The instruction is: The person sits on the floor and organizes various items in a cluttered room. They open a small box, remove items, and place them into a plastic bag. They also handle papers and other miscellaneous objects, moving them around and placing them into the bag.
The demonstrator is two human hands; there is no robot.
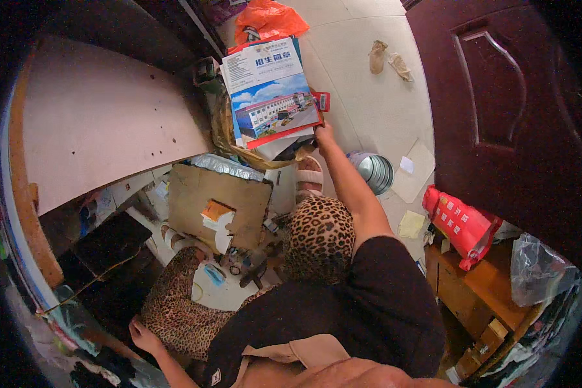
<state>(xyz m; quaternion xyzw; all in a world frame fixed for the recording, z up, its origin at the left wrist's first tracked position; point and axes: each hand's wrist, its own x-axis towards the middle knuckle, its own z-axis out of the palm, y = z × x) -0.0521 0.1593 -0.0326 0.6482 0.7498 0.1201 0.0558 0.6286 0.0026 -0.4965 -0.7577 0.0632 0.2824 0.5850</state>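
My right hand [324, 137] reaches forward to the lower right corner of a stack of papers. A printed brochure [271, 104] with a building photo lies on top of it. The fingers are partly hidden at the stack's edge, so their grip is unclear. The stack rests on a worn brown bag or box [223, 131]. Low on the left, my left hand [144, 335] hangs beside my leopard-print trouser leg [179, 310], with nothing visible in it. Between my legs stands an opened-out cardboard piece [189, 194] with a torn orange-and-white carton [218, 218] on it.
An open metal can [377, 173] lies on its side on the tiles. A red plastic bag [460, 225] rests by the dark red door [494, 97]. Two socks [378, 57] lie farther off. A pale board [106, 116] juts in from the left. An orange bag [271, 20] sits beyond the stack.
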